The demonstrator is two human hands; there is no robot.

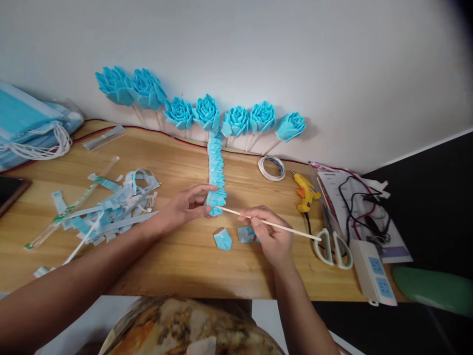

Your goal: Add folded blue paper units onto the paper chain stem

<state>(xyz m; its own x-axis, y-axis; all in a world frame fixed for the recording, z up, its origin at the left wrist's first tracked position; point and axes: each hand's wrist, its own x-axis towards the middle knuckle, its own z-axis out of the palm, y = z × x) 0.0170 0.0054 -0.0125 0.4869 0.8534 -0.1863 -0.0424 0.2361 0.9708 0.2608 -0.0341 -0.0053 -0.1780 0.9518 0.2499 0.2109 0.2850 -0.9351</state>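
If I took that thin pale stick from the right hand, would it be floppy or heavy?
The thin stick is probably stiff: it runs straight on both sides of the right hand with no visible sag. Being so slim, it seems light for its length, and might snap if bent hard.

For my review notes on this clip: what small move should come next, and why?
Probably ease the tip of the stick onto the nearest piece of the folded blue row while the left hand steadies it. The right hand already holds the stick aimed at the row's near end, where the left fingertips are; whether the tip touches is unclear.
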